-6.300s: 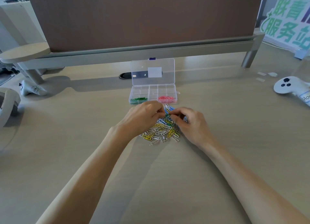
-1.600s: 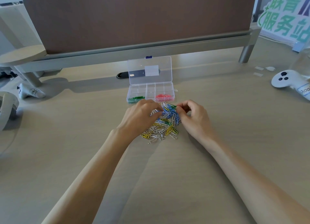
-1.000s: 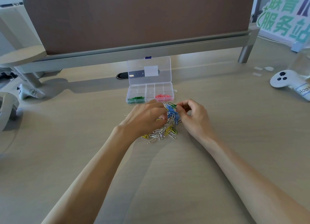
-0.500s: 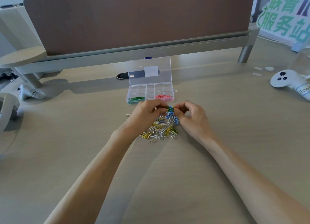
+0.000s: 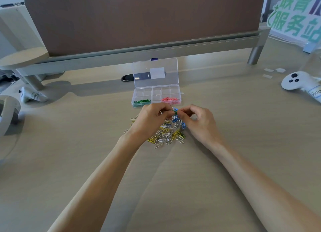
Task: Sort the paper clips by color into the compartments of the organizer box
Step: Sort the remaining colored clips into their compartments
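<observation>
Where the fingertips of both hands meet, the held clips (image 5: 175, 111), blue and green, sit at the far edge of the paper clip pile (image 5: 167, 133). The pile of yellow, white, blue and green clips lies on the desk (image 5: 69, 153), just in front of the organizer box (image 5: 156, 92). The left hand (image 5: 149, 122) pinches the held clips with curled fingers, and the right hand (image 5: 201, 124) pinches them from the other side. In the box, sorted green clips (image 5: 142, 101) lie in the near left compartment and pink clips (image 5: 169, 99) in the near right. Its clear lid (image 5: 172, 66) stands open behind. A white controller (image 5: 298, 81) lies well apart on the right.
</observation>
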`<state>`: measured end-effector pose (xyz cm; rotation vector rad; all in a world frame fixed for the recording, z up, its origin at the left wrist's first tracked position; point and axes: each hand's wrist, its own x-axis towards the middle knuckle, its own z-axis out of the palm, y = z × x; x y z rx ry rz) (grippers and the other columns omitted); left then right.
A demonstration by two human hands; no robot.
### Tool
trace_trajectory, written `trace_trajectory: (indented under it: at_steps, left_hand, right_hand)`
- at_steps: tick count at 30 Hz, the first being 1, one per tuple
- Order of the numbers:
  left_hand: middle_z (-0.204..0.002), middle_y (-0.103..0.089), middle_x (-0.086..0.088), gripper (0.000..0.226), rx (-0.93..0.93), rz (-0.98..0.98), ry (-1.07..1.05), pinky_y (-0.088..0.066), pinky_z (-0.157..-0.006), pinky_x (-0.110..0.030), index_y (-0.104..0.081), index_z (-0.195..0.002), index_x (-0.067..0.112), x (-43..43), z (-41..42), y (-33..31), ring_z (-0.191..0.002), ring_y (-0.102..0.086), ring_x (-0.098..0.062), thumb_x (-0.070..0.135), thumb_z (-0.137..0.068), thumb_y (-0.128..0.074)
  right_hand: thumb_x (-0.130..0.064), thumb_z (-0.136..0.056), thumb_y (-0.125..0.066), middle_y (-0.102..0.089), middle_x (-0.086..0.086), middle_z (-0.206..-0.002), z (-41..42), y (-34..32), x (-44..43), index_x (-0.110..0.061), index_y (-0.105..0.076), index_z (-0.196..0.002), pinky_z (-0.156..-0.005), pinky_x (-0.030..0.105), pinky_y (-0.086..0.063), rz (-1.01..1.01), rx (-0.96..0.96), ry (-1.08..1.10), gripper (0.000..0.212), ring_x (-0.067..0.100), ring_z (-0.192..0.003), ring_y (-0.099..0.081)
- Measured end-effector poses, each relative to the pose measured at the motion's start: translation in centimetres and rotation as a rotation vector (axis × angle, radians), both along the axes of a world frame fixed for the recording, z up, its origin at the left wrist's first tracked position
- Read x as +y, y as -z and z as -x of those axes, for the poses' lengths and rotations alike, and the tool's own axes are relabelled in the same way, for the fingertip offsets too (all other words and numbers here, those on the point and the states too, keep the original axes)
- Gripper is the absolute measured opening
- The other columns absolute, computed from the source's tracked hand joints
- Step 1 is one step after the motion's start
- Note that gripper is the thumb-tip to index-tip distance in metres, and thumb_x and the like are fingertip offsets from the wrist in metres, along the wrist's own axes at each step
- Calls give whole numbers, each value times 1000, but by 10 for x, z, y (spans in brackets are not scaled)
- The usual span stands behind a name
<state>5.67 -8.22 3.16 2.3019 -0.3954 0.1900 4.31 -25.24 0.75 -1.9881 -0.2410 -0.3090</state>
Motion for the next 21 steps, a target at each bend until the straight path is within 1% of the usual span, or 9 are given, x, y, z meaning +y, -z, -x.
trace_trajectory:
  at_steps: [3, 4, 6, 8, 10, 12, 14, 17, 21]
  left_hand:
    - [-74, -69, 9, 9, -1, 10, -76, -41, -61, -8, -71, -87, 16, 11, -6, -5, -66, -57, 6, 17, -91, -63]
    - [-73, -68, 10, 9, -6, 16, -112, -39, -59, -7, -71, -87, 16, 17, -11, -6, -63, -56, 6, 16, -91, -63]
    - [-72, -67, 9, 9, -44, 15, -204, -37, -56, -7, -71, -88, 13, 31, -21, -8, -64, -55, -2, 16, -91, -63]
    - [-77, -69, 3, 12, -83, -29, -293, -36, -59, -14, -72, -91, 10, 46, -32, -9, -71, -55, -12, 15, -91, -62]
    - [-83, -71, -1, 14, -83, -83, -356, -35, -65, -21, -72, -95, 10, 60, -43, -7, -76, -57, -15, 15, -93, -59]
    - [-89, -71, 0, 15, -70, -126, -383, -36, -66, -25, -71, -96, 13, 69, -51, -2, -80, -59, -18, 16, -94, -57]
    - [-92, -71, 2, 14, -70, -181, -401, -41, -65, -29, -70, -96, 19, 72, -55, 2, -81, -60, -21, 21, -94, -56]
    - [-95, -70, 5, 15, -100, -265, -417, -42, -65, -31, -70, -97, 23, 70, -58, 3, -82, -59, -21, 28, -94, -56]
    - [-98, -71, 4, 17, -119, -286, -416, -45, -67, -31, -71, -98, 24, 70, -63, 4, -86, -61, -22, 29, -95, -56]
  right_hand:
    - [-23, -91, -63, -71, -9, -82, -1, 2, 0, -18, -73, -88, -69, 12, -42, -11, -1, 27, 11, 4, -77, -60]
    - [-22, -91, -63, -71, -9, -83, -2, 2, 0, -18, -73, -88, -69, 13, -42, -18, 2, 34, 11, 5, -78, -60]
    - [-22, -91, -63, -70, -10, -83, -2, 3, 0, -22, -72, -86, -68, 11, -42, -30, 10, 37, 10, 4, -77, -59]
    - [-23, -91, -63, -70, -11, -81, -2, 3, 0, -25, -70, -84, -65, 10, -41, -33, 19, 38, 10, 1, -72, -58]
    - [-24, -92, -62, -70, -9, -80, -2, 3, -1, -24, -70, -84, -63, 12, -42, -34, 26, 40, 11, 1, -67, -56]
    - [-25, -92, -62, -70, -7, -80, -2, 4, -1, -22, -71, -85, -64, 18, -44, -28, 16, 45, 11, 4, -69, -57]
    - [-24, -92, -62, -70, -7, -81, -2, 5, -1, -21, -71, -85, -66, 20, -45, -25, 14, 40, 12, 6, -73, -59]
    - [-24, -92, -62, -70, -8, -81, -1, 5, -2, -20, -71, -86, -65, 17, -44, -27, 17, 43, 12, 5, -74, -58]
    - [-24, -92, -62, -69, -11, -80, 0, 4, -1, -19, -72, -88, -64, 15, -43, -22, 15, 46, 12, 3, -74, -58]
